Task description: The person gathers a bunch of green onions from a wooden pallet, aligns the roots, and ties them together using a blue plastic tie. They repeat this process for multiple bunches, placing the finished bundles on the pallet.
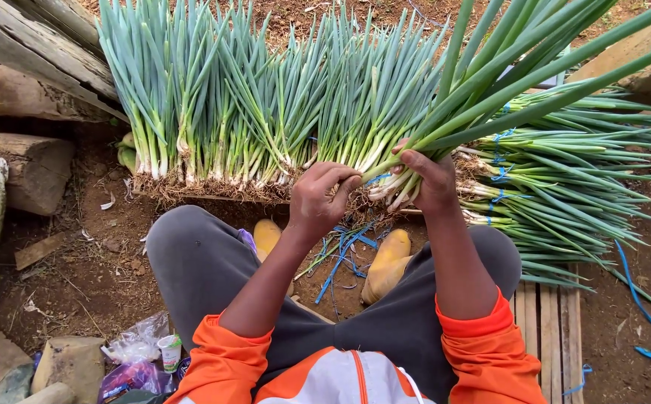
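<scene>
Green onion bunch [490, 90] slanting up-right, roots pinched in both hands' [434, 179] grip.

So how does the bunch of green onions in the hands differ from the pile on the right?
The held bunch is lifted, leaves pointing up and away, gripped by the right hand with the left hand at its roots; no tie shows. The tied bundles lie flat, stacked, bound with blue string. Both have white bases and long green leaves.

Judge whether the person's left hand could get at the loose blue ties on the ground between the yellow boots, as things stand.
Probably yes. The left hand is at the roots of the bunch of spring onions, and the blue ties lie just below it in the open, with nothing between them.
</scene>
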